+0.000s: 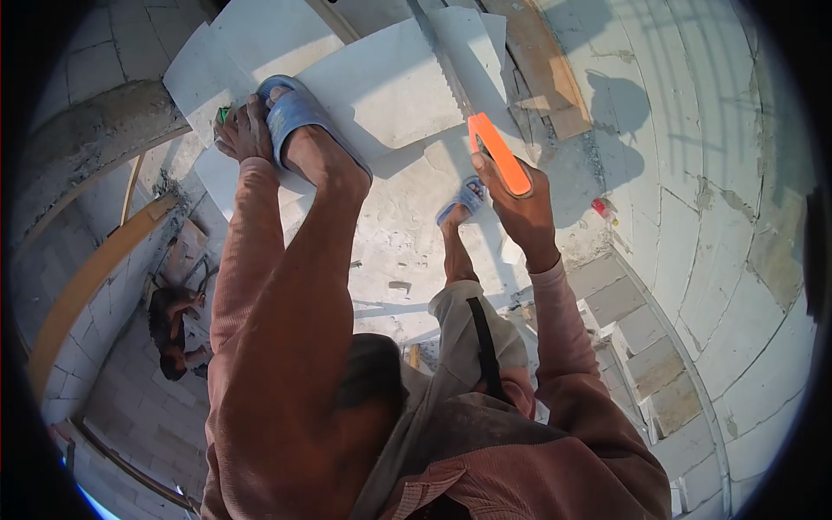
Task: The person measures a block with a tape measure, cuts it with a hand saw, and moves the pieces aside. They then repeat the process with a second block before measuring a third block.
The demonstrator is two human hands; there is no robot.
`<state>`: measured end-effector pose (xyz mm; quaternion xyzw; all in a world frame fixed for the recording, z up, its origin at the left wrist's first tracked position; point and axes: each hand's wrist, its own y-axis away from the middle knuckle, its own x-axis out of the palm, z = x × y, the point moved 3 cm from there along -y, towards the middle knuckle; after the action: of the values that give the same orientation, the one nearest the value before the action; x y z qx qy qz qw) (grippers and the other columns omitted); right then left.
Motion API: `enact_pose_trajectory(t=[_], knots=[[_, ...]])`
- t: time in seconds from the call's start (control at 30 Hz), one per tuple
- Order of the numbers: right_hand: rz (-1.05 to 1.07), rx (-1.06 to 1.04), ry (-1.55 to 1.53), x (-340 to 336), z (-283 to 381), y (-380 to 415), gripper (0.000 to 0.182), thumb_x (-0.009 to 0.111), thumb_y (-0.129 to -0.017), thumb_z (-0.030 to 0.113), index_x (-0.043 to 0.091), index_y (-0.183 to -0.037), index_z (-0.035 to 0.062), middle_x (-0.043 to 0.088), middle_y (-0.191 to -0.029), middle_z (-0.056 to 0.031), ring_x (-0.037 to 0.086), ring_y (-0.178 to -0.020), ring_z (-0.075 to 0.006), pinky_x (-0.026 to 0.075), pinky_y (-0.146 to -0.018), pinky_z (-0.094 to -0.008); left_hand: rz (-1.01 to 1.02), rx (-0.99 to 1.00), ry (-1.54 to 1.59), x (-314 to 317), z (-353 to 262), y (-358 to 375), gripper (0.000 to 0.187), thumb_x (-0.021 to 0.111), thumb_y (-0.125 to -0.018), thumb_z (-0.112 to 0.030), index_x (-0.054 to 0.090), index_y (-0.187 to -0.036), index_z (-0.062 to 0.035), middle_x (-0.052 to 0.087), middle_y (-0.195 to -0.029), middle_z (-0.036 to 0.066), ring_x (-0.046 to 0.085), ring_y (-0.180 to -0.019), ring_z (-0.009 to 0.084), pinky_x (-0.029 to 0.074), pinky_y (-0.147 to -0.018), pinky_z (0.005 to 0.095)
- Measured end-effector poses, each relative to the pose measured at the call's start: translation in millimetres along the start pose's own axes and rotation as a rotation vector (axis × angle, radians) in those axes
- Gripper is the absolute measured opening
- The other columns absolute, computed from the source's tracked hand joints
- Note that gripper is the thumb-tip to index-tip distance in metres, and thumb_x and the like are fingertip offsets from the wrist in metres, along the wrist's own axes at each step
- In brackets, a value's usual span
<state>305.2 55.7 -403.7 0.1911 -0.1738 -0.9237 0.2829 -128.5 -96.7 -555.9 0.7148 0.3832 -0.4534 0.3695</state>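
My right hand [520, 204] is wrapped round the orange handle of a handsaw [497, 154]. Its long toothed blade reaches away from me and overlaps the right part of a pale white block [390, 87]. On the left, my left hand [244, 132] rests on the white surface with its fingers spread over it, right beside my foot. A small green thing [224, 113] shows at its fingertips. My raised foot, in a blue slide sandal [299, 113], presses on the block. The other foot, in a blue sandal [462, 201], stands lower on the dusty floor.
Wooden boards [546, 65] lie behind the block to the right. A pale block wall [693, 173] rises on the right, with a small red item [600, 206] near its base. Lower left, another person [173, 325] is at a lower level, past a curved-looking wooden beam [82, 295].
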Motion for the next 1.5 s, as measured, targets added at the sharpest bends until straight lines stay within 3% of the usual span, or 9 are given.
enact_pose_trajectory(t=[0.17,0.43,0.57,0.67,0.9,1.07,1.2,1.3,1.5], knots=[[-0.078,0.142,0.206,-34,-17,129,0.023,0.072,-0.094,0.016,0.068,-0.091,-0.0058,0.065,-0.068,-0.0105,0.058,-0.061,-0.0107,0.047,-0.057,-0.0297,-0.060,0.055,-0.018,11,21,-8,0.075,0.032,-0.094,-0.076,0.055,-0.142,-0.0237,0.028,-0.160,0.008,0.000,-0.153,0.0334,-0.010,-0.118,0.0593],[-0.016,-0.042,0.072,1,17,-25,0.027,0.072,-0.095,0.018,0.062,-0.083,-0.0041,0.055,-0.063,-0.0072,0.045,-0.060,-0.0087,0.041,-0.053,-0.0281,-0.007,0.005,-0.038,7,9,-4,0.072,0.034,-0.096,-0.072,0.054,-0.144,-0.0220,0.026,-0.161,0.009,0.002,-0.154,0.0313,-0.007,-0.119,0.0607],[-0.088,0.006,0.115,-2,-8,42,0.027,0.072,-0.095,0.019,0.063,-0.084,-0.0037,0.056,-0.062,-0.0085,0.045,-0.056,-0.0105,0.042,-0.052,-0.0299,-0.072,0.339,0.152,-20,14,17,0.066,0.039,-0.099,-0.064,0.046,-0.150,-0.0237,0.023,-0.164,0.009,0.011,-0.153,0.0329,-0.002,-0.119,0.0628],[-0.069,0.206,0.232,-40,-12,133,0.026,0.071,-0.094,0.018,0.063,-0.085,-0.0039,0.058,-0.063,-0.0096,0.046,-0.054,-0.0113,0.043,-0.051,-0.0317,-0.214,0.339,-0.256,-27,54,55,0.065,0.041,-0.100,-0.058,0.035,-0.156,-0.0259,0.020,-0.165,0.009,0.014,-0.153,0.0323,0.002,-0.119,0.0629],[-0.055,0.004,-0.023,9,-2,-5,0.027,0.070,-0.096,0.018,0.061,-0.083,-0.0028,0.052,-0.064,-0.0023,0.043,-0.059,-0.0090,0.040,-0.054,-0.0271,-0.273,0.212,-0.330,-30,56,79,0.063,0.040,-0.101,-0.056,0.032,-0.158,-0.0294,0.021,-0.166,0.008,0.013,-0.154,0.0288,0.003,-0.120,0.0616],[-0.058,0.089,0.033,15,-28,22,0.028,0.069,-0.097,0.022,0.066,-0.090,-0.0046,0.063,-0.073,-0.0038,0.052,-0.067,-0.0077,0.043,-0.059,-0.0271,-0.275,0.228,-0.302,-28,66,76,0.062,0.041,-0.101,-0.056,0.034,-0.156,-0.0304,0.022,-0.165,0.008,0.014,-0.154,0.0282,0.004,-0.120,0.0609],[-0.050,0.126,0.295,-19,-77,144,0.025,0.067,-0.098,0.019,0.067,-0.093,-0.0047,0.066,-0.073,-0.0067,0.057,-0.067,-0.0094,0.048,-0.061,-0.0292,-0.276,0.221,-0.312,-27,65,78,0.061,0.042,-0.101,-0.055,0.034,-0.157,-0.0303,0.022,-0.166,0.008,0.015,-0.154,0.0285,0.004,-0.121,0.0601],[-0.092,0.015,0.268,-20,-94,139,0.022,0.070,-0.094,0.013,0.062,-0.079,-0.0022,0.058,-0.062,-0.0138,0.053,-0.047,-0.0241,0.043,-0.050,-0.0347,-0.283,0.250,-0.298,-31,60,79,0.061,0.042,-0.101,-0.055,0.034,-0.157,-0.0304,0.022,-0.166,0.008,0.015,-0.154,0.0293,0.005,-0.121,0.0601],[-0.073,0.034,0.060,9,-62,30,0.026,0.068,-0.097,0.019,0.064,-0.087,-0.0040,0.061,-0.068,-0.0066,0.049,-0.061,-0.0103,0.043,-0.057,-0.0289,-0.282,0.257,-0.286,-29,63,80,0.061,0.041,-0.101,-0.056,0.034,-0.156,-0.0310,0.022,-0.165,0.009,0.014,-0.154,0.0301,0.004,-0.120,0.0602]])
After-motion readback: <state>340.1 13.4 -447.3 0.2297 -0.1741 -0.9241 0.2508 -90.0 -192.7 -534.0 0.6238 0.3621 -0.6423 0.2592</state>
